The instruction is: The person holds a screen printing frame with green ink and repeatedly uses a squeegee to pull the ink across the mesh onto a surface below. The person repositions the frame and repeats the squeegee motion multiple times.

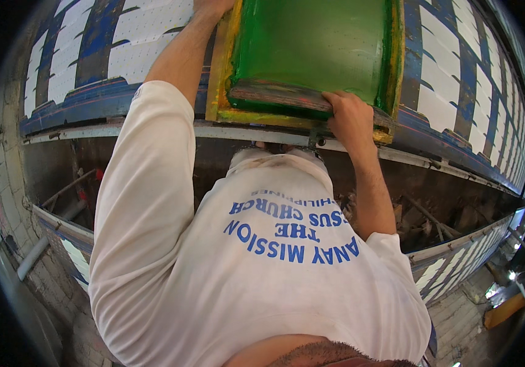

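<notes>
In front of me lies a screen-printing frame (221, 101) with yellow-stained edges and a green mesh (311, 43). Across its near end rests a long squeegee (274, 95) with a worn, dark wooden handle. My right hand (351, 117) is closed on the squeegee's right part, fingers over the top of the wood. My left hand (212, 6) reaches up beside the far left side of the frame; the upper picture edge cuts off its fingers, so their grip is hidden. Green ink coats the inner borders of the frame.
A long dark blue printing table (94, 46) carries white cut fabric panels (143, 52) on both sides of the frame. Its metal rail (100, 133) runs along the near edge. Behind me stands another table (458, 257) with white panels. Pipes and debris lie between them.
</notes>
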{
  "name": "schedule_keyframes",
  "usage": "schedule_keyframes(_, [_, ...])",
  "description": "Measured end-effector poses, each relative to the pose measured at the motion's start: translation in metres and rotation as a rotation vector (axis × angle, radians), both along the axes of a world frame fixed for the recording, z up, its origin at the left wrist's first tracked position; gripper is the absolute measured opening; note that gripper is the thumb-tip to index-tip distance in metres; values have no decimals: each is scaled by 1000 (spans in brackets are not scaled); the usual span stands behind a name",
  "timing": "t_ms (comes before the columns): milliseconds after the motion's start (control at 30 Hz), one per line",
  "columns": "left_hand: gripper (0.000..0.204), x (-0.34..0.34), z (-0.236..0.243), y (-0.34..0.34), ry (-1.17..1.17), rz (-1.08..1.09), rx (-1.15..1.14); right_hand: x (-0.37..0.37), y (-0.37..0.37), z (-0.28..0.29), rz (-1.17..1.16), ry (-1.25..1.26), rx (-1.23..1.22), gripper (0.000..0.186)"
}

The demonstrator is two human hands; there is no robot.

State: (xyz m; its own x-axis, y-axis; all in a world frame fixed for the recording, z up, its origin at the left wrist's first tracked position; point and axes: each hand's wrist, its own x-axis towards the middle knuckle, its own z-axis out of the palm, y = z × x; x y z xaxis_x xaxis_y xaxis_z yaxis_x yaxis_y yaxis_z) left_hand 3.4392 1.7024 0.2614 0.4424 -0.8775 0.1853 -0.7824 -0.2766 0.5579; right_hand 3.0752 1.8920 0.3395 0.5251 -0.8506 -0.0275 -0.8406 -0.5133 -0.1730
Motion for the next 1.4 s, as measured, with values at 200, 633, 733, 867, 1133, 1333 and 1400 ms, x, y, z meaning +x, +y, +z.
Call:
schedule_keyframes(200, [45, 13, -18, -11, 10, -34, -10, -11, -7, 14, 10, 96, 206, 48])
schedule_keyframes(633, [70, 61, -48, -26, -104, -66, 111, -108, 4, 7, 119, -445, 501, 52])
schedule_keyframes(733, [66, 51, -36, -21, -108, -42, 136, -148, -34, -2, -113, -425, 268, 53])
schedule_keyframes(867, [62, 40, -24, -16, -60, -9, 149, -181, -73, -29, -518, -465, 166, 52])
schedule_keyframes(1133, [55, 25, -10, -8, 35, 16, 155, -186, -99, -55, -464, -472, 176, 41])
schedule_keyframes(1333, [54, 38, -23, -9, 84, -19, 58, -186, -103, -27, -371, -488, 94, 34])
schedule_keyframes(1400, [54, 46, -26, -7, 102, -27, 80, -188, -101, -13, -329, -520, 78, 33])
